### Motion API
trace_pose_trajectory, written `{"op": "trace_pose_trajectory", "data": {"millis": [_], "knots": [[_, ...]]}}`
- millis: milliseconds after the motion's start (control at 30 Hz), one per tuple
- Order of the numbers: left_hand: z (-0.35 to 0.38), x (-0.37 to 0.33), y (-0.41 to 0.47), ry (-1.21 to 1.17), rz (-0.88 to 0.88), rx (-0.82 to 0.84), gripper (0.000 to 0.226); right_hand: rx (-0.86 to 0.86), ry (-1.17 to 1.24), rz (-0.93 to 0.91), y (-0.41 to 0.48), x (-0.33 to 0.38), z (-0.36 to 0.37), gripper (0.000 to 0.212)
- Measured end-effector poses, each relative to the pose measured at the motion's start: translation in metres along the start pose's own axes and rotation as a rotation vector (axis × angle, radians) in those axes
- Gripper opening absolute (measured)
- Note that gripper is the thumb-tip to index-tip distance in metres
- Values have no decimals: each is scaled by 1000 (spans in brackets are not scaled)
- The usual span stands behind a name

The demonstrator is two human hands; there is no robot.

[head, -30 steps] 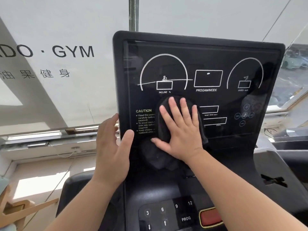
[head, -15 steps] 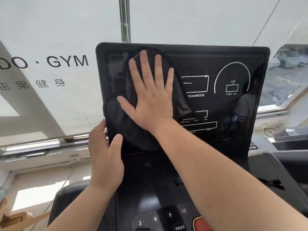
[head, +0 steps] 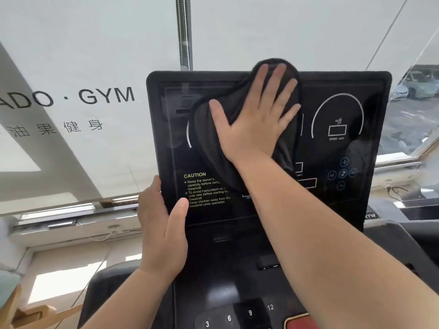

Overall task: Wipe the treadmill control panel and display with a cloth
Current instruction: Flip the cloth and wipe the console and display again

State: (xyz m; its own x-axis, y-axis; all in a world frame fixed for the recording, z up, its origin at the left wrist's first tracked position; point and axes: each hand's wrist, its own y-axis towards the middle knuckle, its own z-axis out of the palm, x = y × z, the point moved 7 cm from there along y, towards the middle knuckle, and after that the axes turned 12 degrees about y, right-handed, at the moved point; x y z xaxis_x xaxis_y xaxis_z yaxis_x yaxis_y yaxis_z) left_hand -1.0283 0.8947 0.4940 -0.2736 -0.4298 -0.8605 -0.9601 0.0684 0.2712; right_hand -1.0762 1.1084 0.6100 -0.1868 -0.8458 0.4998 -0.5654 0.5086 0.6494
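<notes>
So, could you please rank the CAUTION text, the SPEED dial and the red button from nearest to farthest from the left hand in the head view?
From the left hand, gripping the display's left edge:
1. CAUTION text, just right of the thumb.
2. Red button, bottom edge, lower right.
3. SPEED dial, upper right.

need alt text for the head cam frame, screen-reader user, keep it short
A right hand presses a dark cloth flat against the top centre of a black treadmill display, the cloth overlapping its upper edge. The left hand grips the display's lower left edge beside a yellow CAUTION label; numbered keys show below.
</notes>
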Motion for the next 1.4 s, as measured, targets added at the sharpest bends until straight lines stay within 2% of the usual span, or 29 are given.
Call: {"op": "trace_pose_trajectory", "data": {"millis": [133,200,267,333,500,633,700,733,833,900,1000,1100,1233,1333,1400], "knots": [[-6,-3,3,-61,-2,-24,41,207,-119,-494,-49,73,34,94],[-9,2,6,-121,-35,-58,39,274,-131,-720,-60,77,37,86],[-12,9,9,-118,-37,-84,45,285,-122,-852,-53,57,28,81],[-14,11,10,-64,-29,-102,57,226,-136,-783,-29,17,11,83],[-11,-2,5,45,7,-85,53,102,-64,-214,24,-104,-38,86],[-24,0,15,45,-89,-96,53,39,4,33,28,-105,-38,90],[-26,-8,16,128,-84,-116,52,43,-5,4,19,-76,-27,94],[-24,-14,13,189,-68,-133,54,65,-28,-87,11,-58,-20,95],[-10,-36,0,483,72,-206,65,198,-100,-509,-28,-16,3,93],[10,-54,-11,617,212,-233,71,271,-135,-728,-49,-15,9,90],[50,-71,-24,715,380,-182,73,314,-157,-877,-49,-49,2,86],[87,-77,-34,804,452,-72,72,237,-157,-775,-15,-109,-25,89],[100,-74,-35,821,412,2,68,178,-159,-442,64,-189,-71,89],[96,-74,-36,844,390,-10,67,130,-94,-187,90,-205,-83,91],[100,-76,-39,862,377,-13,67,95,-78,-120,85,-189,-77,96]]}}
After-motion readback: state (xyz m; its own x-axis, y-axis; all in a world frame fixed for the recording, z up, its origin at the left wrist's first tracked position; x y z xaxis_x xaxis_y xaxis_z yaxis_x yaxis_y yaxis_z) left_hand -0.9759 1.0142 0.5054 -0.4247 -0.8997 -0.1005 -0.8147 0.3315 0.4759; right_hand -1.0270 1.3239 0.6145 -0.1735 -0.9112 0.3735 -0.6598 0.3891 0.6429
